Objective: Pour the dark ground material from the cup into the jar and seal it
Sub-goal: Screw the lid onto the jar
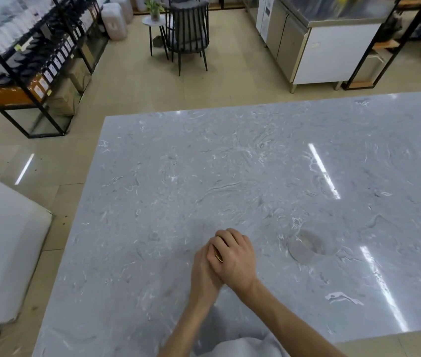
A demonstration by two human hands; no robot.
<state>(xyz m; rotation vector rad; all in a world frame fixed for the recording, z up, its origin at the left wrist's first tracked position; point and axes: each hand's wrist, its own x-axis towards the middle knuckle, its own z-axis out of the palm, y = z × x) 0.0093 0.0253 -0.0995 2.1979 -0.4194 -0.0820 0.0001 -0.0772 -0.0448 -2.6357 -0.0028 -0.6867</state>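
Observation:
My two hands are closed together over a small object near the front middle of the grey marble table [230, 163]. My right hand [235, 256] lies on top, and my left hand [203, 271] wraps it from below and the left. Between the fingers only a gold edge [219, 256] shows, which looks like the lid of the jar. The rest of the jar is hidden by my hands. A grey cup [306, 247] stands on the table to the right, about a hand's width away. Its inside looks pale, and I see no dark material in it.
The table's left edge runs beside a beige tiled floor. Black metal shelves [31, 60] with bottles stand at the far left, a black chair [188, 34] and a small round table are behind, and a steel counter [320, 47] is at the back right.

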